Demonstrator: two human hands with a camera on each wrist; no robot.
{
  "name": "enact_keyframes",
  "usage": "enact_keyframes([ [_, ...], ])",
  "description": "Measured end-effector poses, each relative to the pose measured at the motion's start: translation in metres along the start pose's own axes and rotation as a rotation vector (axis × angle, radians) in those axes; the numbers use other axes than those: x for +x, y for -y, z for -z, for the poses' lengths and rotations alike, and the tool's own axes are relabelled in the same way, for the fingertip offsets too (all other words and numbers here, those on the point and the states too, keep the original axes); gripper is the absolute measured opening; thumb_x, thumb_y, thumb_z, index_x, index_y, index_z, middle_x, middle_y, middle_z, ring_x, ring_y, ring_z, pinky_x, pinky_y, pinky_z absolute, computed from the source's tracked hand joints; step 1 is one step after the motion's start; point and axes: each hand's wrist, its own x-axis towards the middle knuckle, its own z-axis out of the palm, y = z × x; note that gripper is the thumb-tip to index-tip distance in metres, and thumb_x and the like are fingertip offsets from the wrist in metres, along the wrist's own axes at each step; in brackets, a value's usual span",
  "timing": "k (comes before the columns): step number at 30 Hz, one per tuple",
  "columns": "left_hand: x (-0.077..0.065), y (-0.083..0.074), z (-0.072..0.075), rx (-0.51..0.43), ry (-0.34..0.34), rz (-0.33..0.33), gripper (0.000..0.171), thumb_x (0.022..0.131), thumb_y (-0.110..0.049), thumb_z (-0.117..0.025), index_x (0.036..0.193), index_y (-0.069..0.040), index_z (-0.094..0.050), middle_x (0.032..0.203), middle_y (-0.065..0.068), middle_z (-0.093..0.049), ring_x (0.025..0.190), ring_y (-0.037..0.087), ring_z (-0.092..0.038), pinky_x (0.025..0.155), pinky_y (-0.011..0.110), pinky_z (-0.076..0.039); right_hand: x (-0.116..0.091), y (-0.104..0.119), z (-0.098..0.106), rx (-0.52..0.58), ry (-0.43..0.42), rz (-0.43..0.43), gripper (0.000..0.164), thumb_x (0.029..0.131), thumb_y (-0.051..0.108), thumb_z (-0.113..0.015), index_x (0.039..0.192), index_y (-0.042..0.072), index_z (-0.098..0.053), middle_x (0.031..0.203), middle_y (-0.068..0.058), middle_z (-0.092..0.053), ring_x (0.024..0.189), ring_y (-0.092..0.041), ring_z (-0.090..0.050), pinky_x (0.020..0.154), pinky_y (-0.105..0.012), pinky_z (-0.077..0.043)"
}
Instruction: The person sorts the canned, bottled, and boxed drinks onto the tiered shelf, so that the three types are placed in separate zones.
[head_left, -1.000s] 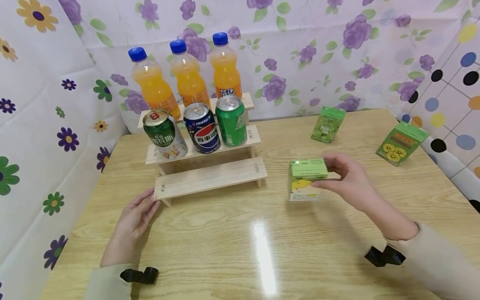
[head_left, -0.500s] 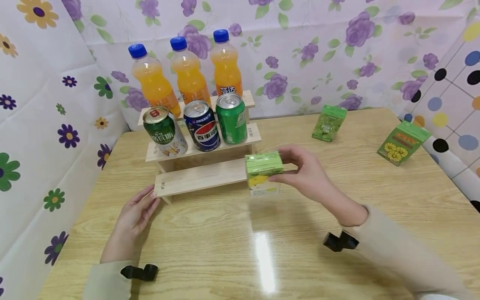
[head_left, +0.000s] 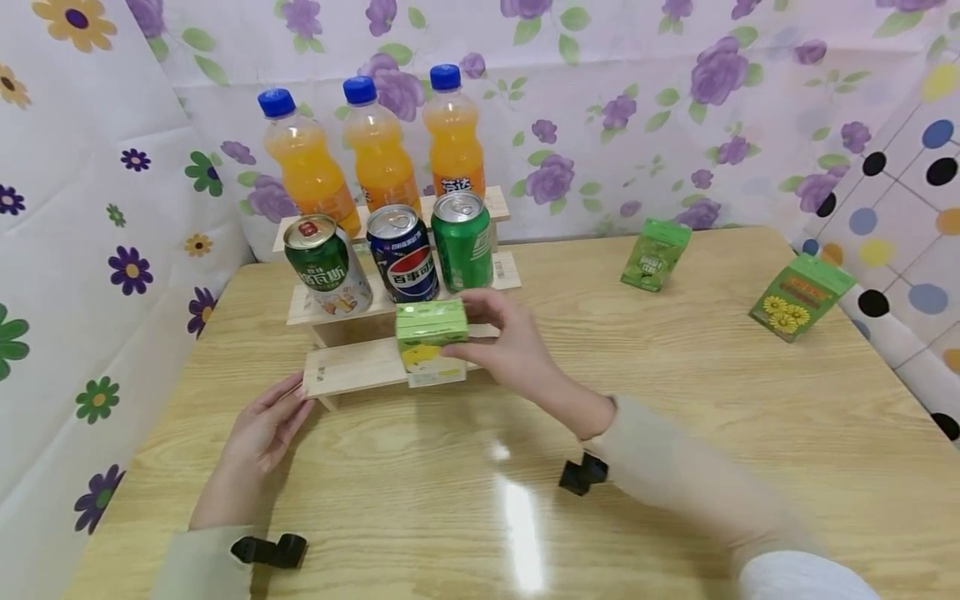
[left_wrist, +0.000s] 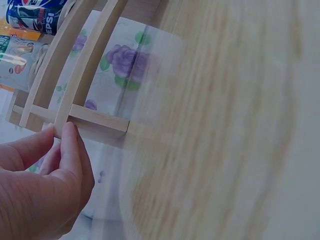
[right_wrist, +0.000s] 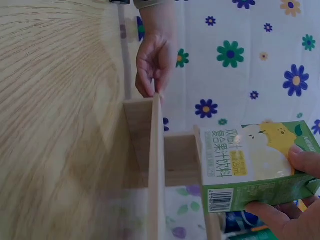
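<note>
My right hand (head_left: 517,346) grips a green and white juice carton (head_left: 431,346) with a yellow fruit picture, thumb on the front and fingers behind. It is upright and overlaps the lowest step of the wooden tiered shelf (head_left: 352,367) in the head view. From the right wrist view, the carton (right_wrist: 250,155) shows above that step's board, apart from it. At the shelf's left end my left hand (head_left: 266,425) pinches the corner of the lowest board, thumb and fingers on either side of the board end (left_wrist: 62,117) in the left wrist view.
Three cans, green-white, blue Pepsi (head_left: 405,254) and green, stand on the middle step. Behind them, three orange soda bottles (head_left: 378,158) fill the top step. Two more green cartons stand on the table, one at the back (head_left: 655,257), one at the right (head_left: 801,298). Patterned cloth surrounds the table.
My right hand has carried the juice carton leftward from the table area right of the shelf to over the lowest step. My left hand keeps its place at the board's corner.
</note>
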Motion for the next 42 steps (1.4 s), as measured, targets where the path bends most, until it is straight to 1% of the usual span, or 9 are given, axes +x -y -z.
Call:
enact_keyframes([
  [5,-0.001,-0.002,0.005,-0.006,0.039,-0.03,0.029,0.094,0.004,-0.054,0.095,-0.015,-0.075,0.097,-0.002,-0.071,0.089,0.009,-0.068,0.085,0.017,-0.057,0.011,-0.002,-0.03,0.091,0.004,-0.017,0.056,0.073,-0.007,-0.077,0.124,0.001,-0.053,0.116,-0.019,-0.06,0.107,-0.029,-0.059,0.086,-0.026,-0.059],
  [10,0.002,0.0,0.004,-0.011,0.034,-0.007,0.03,0.094,0.004,-0.053,0.095,-0.016,-0.076,0.096,-0.003,-0.071,0.089,0.009,-0.069,0.085,0.017,-0.057,0.019,-0.011,-0.051,0.125,0.003,-0.007,0.057,0.073,-0.008,-0.077,0.125,0.0,-0.053,0.117,-0.019,-0.058,0.109,-0.028,-0.058,0.086,-0.023,-0.058],
  [14,0.003,0.0,0.003,-0.023,0.028,0.002,0.027,0.092,0.004,-0.056,0.095,-0.015,-0.075,0.096,-0.002,-0.071,0.089,0.009,-0.069,0.084,0.018,-0.057,0.023,-0.018,-0.068,0.139,0.02,0.011,0.058,0.074,-0.008,-0.076,0.126,0.0,-0.052,0.118,-0.02,-0.057,0.109,-0.028,-0.057,0.088,-0.027,-0.058],
  [18,0.003,-0.002,0.002,-0.025,0.035,0.0,0.025,0.091,0.004,-0.059,0.096,-0.015,-0.075,0.097,-0.001,-0.071,0.09,0.009,-0.069,0.084,0.018,-0.057,0.027,-0.021,-0.085,0.094,0.037,0.036,0.057,0.074,-0.005,-0.077,0.125,0.0,-0.053,0.117,-0.02,-0.059,0.106,-0.028,-0.059,0.088,-0.024,-0.058],
  [21,0.003,-0.002,0.003,-0.025,0.04,0.002,0.027,0.092,0.004,-0.057,0.096,-0.014,-0.075,0.097,-0.001,-0.071,0.09,0.009,-0.069,0.085,0.018,-0.057,0.031,-0.023,-0.093,0.046,0.041,0.055,0.056,0.074,-0.003,-0.078,0.125,0.001,-0.054,0.117,-0.018,-0.061,0.105,-0.026,-0.06,0.086,-0.019,-0.057],
  [23,0.003,-0.001,0.003,-0.027,0.042,0.005,0.028,0.093,0.005,-0.055,0.096,-0.014,-0.075,0.097,0.0,-0.071,0.09,0.01,-0.069,0.086,0.018,-0.057,0.033,-0.025,-0.097,0.022,0.045,0.068,0.055,0.074,-0.003,-0.078,0.125,0.001,-0.055,0.116,-0.017,-0.061,0.104,-0.025,-0.061,0.086,-0.018,-0.056],
  [30,0.002,0.0,0.002,-0.018,0.034,0.017,0.028,0.093,0.004,-0.055,0.095,-0.016,-0.075,0.097,-0.003,-0.071,0.09,0.009,-0.068,0.084,0.018,-0.057,0.035,-0.032,-0.105,-0.07,0.079,0.102,0.058,0.077,0.001,-0.076,0.13,0.003,-0.052,0.121,-0.013,-0.059,0.109,-0.021,-0.06,0.088,-0.015,-0.054],
  [36,0.003,0.0,0.001,-0.006,0.041,0.014,0.027,0.093,0.003,-0.056,0.097,-0.016,-0.075,0.098,-0.003,-0.071,0.091,0.008,-0.068,0.086,0.018,-0.056,0.039,-0.034,-0.108,-0.12,0.03,0.116,0.059,0.079,0.004,-0.076,0.132,0.002,-0.05,0.118,-0.013,-0.06,0.106,-0.019,-0.061,0.085,-0.011,-0.054],
  [42,0.002,-0.002,0.001,-0.004,0.022,0.029,0.027,0.093,0.002,-0.057,0.096,-0.018,-0.075,0.098,-0.004,-0.07,0.091,0.007,-0.068,0.085,0.017,-0.056,0.04,-0.032,-0.112,-0.214,0.026,0.147,0.058,0.08,0.009,-0.077,0.131,0.001,-0.05,0.117,-0.012,-0.06,0.105,-0.016,-0.061,0.085,-0.005,-0.05],
])
